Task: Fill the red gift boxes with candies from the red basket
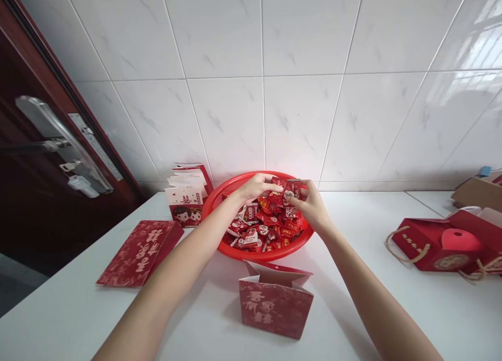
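A round red basket (257,255) stands against the wall, filled with small red wrapped packets (270,220). Over its back part, my left hand (259,187) pinches a red packet (279,183) between thumb and fingers. Beside it, my right hand (309,198) holds another red packet (292,189), and the two packets meet or overlap. In front of the basket an open dark red paper box (276,306) stands upright, its top flaps raised; its inside is mostly hidden.
A flat dark red box (137,254) lies at the left, with upright cartoon-printed boxes (186,199) behind it. At the right are red boxes with rope handles (435,246) and a brown cardboard box (476,194). A door (35,183) borders the left side.
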{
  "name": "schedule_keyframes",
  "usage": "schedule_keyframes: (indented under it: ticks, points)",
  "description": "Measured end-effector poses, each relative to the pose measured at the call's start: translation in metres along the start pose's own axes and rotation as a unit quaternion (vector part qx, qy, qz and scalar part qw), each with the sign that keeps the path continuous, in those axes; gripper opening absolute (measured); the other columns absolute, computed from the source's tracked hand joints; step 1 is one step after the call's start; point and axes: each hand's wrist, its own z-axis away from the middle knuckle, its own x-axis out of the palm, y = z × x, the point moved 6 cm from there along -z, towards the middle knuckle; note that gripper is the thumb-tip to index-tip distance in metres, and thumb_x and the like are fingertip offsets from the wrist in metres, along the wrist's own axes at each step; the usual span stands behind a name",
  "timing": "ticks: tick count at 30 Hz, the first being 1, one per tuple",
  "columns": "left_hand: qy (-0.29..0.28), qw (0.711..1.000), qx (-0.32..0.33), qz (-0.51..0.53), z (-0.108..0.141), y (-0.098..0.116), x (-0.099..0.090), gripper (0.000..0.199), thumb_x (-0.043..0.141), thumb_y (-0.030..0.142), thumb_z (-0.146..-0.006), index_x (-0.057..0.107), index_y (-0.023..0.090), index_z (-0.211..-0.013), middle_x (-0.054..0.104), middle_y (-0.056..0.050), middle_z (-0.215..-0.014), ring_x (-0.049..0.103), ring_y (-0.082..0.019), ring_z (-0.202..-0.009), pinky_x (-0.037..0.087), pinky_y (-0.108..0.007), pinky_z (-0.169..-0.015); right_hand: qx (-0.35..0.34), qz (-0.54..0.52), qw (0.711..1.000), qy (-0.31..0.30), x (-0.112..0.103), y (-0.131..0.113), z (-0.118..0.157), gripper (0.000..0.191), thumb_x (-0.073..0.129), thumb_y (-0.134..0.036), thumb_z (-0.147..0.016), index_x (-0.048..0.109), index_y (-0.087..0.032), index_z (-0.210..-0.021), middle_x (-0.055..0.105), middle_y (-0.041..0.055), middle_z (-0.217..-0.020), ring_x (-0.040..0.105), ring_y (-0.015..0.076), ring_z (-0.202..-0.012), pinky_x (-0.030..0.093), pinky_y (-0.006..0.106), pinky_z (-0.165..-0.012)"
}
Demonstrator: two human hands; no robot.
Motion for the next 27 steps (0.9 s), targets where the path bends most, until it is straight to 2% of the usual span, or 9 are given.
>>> schedule_keyframes:
  ticks: [4, 10, 15, 24, 27]
  points:
    - [0.018, 1.000, 0.003, 0.007, 0.0021, 0.0036, -0.0001, 0.028, 0.094, 0.022, -0.056, 0.074, 0.012, -0.074, 0.075, -0.004, -0.070, 0.069, -0.016, -0.064, 0.056, -0.030, -0.066, -0.017, -0.019, 0.999, 0.024, -0.0038, -0.0039, 0.0013, 0.048, 0.082, -0.044, -0.067, 0.050, -0.024, -0.098, 0.076, 0.0035, -0.095, 0.072, 0.0217, -0.076, 0.059, 0.032, -0.057]
    - [0.034, 0.999, 0.015, 0.006, 0.0025, 0.0040, -0.0003, 0.032, 0.095, 0.027, -0.058, 0.076, 0.013, -0.080, 0.078, -0.006, -0.077, 0.072, -0.018, -0.071, 0.056, -0.031, -0.070, -0.017, -0.038, 0.999, 0.011, -0.0015, -0.0070, 0.0018, 0.050, 0.083, -0.043, -0.066, 0.057, -0.023, -0.103, 0.076, 0.0046, -0.096, 0.074, 0.0245, -0.087, 0.064, 0.037, -0.067]
    - [0.032, 0.999, 0.012, 0.011, 0.0013, 0.0024, 0.0000, 0.035, 0.097, 0.029, -0.056, 0.077, 0.013, -0.080, 0.079, -0.007, -0.081, 0.072, -0.018, -0.071, 0.057, -0.031, -0.071, -0.005, -0.040, 0.999, 0.009, -0.0007, -0.0044, 0.0014, 0.050, 0.080, -0.046, -0.069, 0.058, -0.023, -0.107, 0.076, 0.0055, -0.100, 0.075, 0.0260, -0.088, 0.066, 0.041, -0.069]
    - [0.049, 0.999, -0.006, 0.013, 0.0010, -0.0014, -0.0007, 0.032, 0.094, 0.032, -0.062, 0.076, 0.013, -0.080, 0.079, -0.007, -0.082, 0.072, -0.019, -0.074, 0.057, -0.033, -0.074, -0.003, -0.033, 0.999, 0.011, -0.0017, -0.0034, 0.0009, 0.049, 0.081, -0.046, -0.069, 0.059, -0.023, -0.106, 0.077, 0.0073, -0.105, 0.075, 0.0275, -0.092, 0.067, 0.042, -0.070]
    - [0.057, 0.998, -0.006, 0.019, 0.0011, -0.0006, -0.0005, 0.028, 0.092, 0.032, -0.065, 0.075, 0.014, -0.077, 0.076, -0.005, -0.076, 0.069, -0.016, -0.068, 0.055, -0.031, -0.070, -0.003, -0.036, 0.999, 0.012, -0.0018, -0.0027, 0.0009, 0.047, 0.081, -0.045, -0.070, 0.060, -0.023, -0.106, 0.077, 0.0073, -0.107, 0.075, 0.0274, -0.093, 0.067, 0.042, -0.071]
